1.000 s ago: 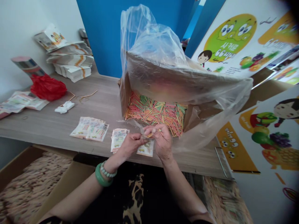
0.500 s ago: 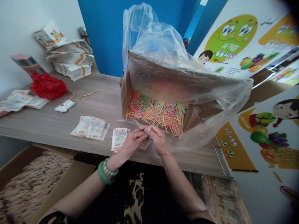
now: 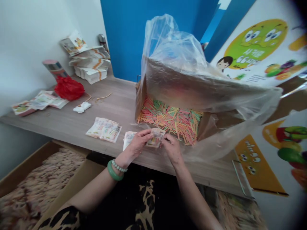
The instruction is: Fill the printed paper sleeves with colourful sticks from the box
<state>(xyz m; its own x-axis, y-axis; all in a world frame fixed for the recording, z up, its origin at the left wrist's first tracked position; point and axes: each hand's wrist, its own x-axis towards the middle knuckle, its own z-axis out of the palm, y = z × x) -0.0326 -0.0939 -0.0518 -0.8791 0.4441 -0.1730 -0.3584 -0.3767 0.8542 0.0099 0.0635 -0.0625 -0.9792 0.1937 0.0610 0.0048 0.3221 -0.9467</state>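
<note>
Between my two hands is a small printed packet, partly see-through, with coloured sticks showing inside. My left hand pinches its left side, and my right hand pinches its right edge. Just behind the packet stands a cardboard box lined with clear plastic. Loose pink, green, yellow and orange sticks cover its floor. A stack of small packets lies beside my left hand, partly hidden by it. Farther left, filled packets lie flat on the table.
A red plastic bag, a crumpled white tissue and more packets are on the table's left. Stacked printed cartons stand behind. Below the left table edge is an open box of wrapped sticks. Printed boxes rise at right.
My hands have drawn apart, and the packet now shows upright between them. The head view has turned left, so everything appears farther right.
</note>
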